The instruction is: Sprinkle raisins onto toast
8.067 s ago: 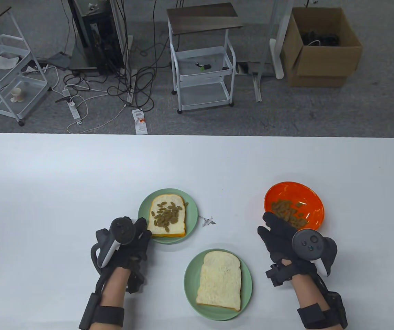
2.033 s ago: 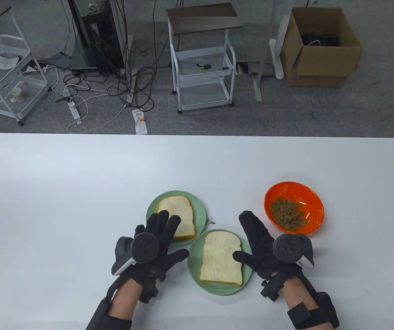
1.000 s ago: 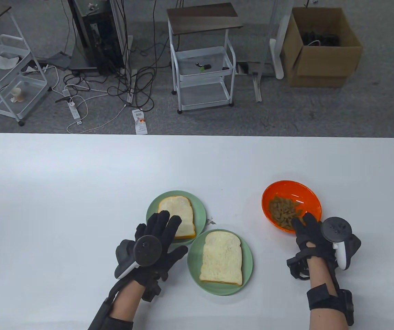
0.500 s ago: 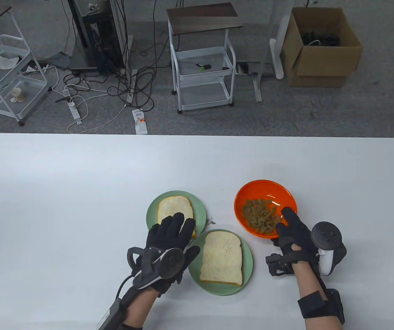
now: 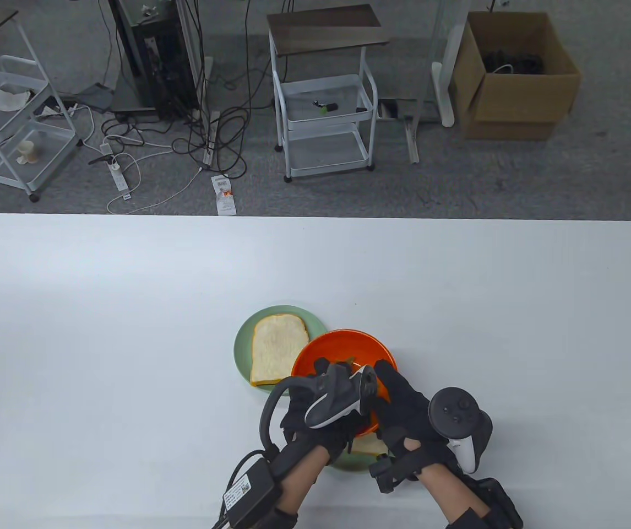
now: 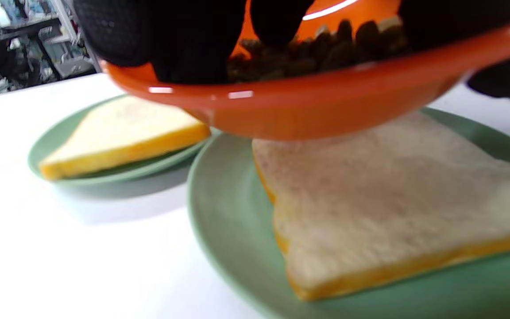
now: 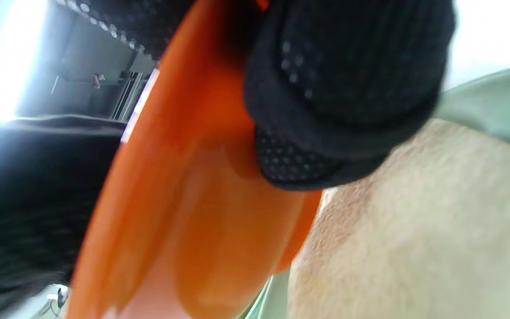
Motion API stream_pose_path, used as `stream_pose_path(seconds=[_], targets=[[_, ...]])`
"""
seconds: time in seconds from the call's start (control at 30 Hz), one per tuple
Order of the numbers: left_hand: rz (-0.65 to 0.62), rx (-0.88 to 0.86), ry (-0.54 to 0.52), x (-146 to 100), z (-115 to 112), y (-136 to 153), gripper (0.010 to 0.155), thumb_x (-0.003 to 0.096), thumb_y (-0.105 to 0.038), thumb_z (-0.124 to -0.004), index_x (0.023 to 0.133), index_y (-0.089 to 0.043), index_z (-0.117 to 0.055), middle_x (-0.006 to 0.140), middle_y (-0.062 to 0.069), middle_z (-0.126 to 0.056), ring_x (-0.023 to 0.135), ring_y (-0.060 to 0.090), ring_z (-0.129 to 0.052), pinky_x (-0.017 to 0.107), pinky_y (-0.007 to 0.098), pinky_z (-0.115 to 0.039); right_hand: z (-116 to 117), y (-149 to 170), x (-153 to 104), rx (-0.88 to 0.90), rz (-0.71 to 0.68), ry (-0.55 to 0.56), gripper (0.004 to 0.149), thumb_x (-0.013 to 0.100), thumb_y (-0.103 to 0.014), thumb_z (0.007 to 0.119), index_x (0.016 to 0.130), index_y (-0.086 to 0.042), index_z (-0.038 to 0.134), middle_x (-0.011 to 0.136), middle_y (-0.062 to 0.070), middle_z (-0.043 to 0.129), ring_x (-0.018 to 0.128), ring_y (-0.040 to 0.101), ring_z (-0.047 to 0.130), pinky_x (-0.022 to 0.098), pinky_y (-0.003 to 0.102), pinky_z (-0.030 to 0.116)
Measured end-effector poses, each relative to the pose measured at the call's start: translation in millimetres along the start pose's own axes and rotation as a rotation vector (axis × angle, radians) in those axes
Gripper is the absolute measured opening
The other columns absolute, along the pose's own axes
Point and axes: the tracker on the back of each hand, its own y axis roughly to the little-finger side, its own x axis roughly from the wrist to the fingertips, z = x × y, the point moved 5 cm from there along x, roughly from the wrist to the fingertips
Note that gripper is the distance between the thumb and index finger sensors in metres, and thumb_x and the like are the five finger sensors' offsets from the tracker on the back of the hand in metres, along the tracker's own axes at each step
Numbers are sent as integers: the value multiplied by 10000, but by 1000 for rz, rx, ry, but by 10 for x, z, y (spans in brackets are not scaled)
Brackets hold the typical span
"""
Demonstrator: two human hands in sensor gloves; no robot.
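My right hand (image 5: 390, 386) grips the near rim of the orange bowl (image 5: 343, 350) and holds it in the air above the near toast (image 6: 392, 199) on its green plate (image 6: 224, 212). In the right wrist view a gloved finger (image 7: 343, 88) presses on the bowl's wall (image 7: 184, 199), with the toast (image 7: 414, 243) just below. My left hand (image 5: 324, 372) reaches into the bowl, and its fingers (image 6: 277, 17) touch the raisins (image 6: 326, 48). Whether they pinch any is hidden. A second bare toast (image 5: 277, 355) lies on the far green plate (image 5: 241, 352).
In the table view, the bowl and both hands cover most of the near plate (image 5: 348, 465). The bowl's left rim overlaps the far plate's right edge. The white table (image 5: 128, 330) stretches left, right and back. Carts and a cardboard box stand on the floor beyond it.
My right hand has carried the orange bowl left, off the table to above the near toast. My left hand has left the far plate and moved right into the bowl.
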Motion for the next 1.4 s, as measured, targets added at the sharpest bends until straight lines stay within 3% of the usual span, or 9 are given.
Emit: stream_pose_path(seconds=[0.3,0.57,0.8,1.0,1.23,1.4], targets=[[-32,-17,-289,-79,103,-78,608,412,-566,-959,969,-372,-813,819,7,-953,452,127,-1102,423,291,-970,8,94,11,108,69,-23,569,430,-134,852,984,-70,744,917,372,750,156,339,1067,55,274,976],[-112,-187,-411,-82,116,79,434,378,-498,-1015,791,-371,-974,674,-29,-1029,281,133,-1113,303,278,-992,50,116,59,108,78,-75,569,436,-133,851,989,-67,738,920,375,748,169,335,1069,65,275,975],[-127,-283,-440,-124,153,230,429,370,-481,-1031,778,-359,-981,664,-35,-1043,265,117,-1119,290,262,-998,129,146,88,105,89,-142,571,445,-140,846,997,-60,725,929,376,739,192,316,1074,85,266,977],[-121,-379,-533,-242,276,349,434,373,-478,-1026,784,-349,-976,670,-32,-1041,270,116,-1119,294,262,-998,104,227,132,136,116,-146,571,446,-138,842,1000,-61,723,932,376,736,198,321,1072,91,271,974],[-158,-486,-600,-280,308,440,438,375,-476,-1025,790,-347,-970,678,-35,-1035,279,119,-1117,300,264,-996,-27,368,210,138,156,-103,567,446,-135,843,997,-70,731,935,367,740,199,328,1068,92,282,969],[-190,-523,-623,-313,328,415,439,376,-481,-1021,792,-350,-966,682,-41,-1032,284,113,-1116,305,260,-995,-244,452,300,139,168,-36,559,444,-128,844,992,-81,745,934,363,747,196,342,1061,88,295,963]])
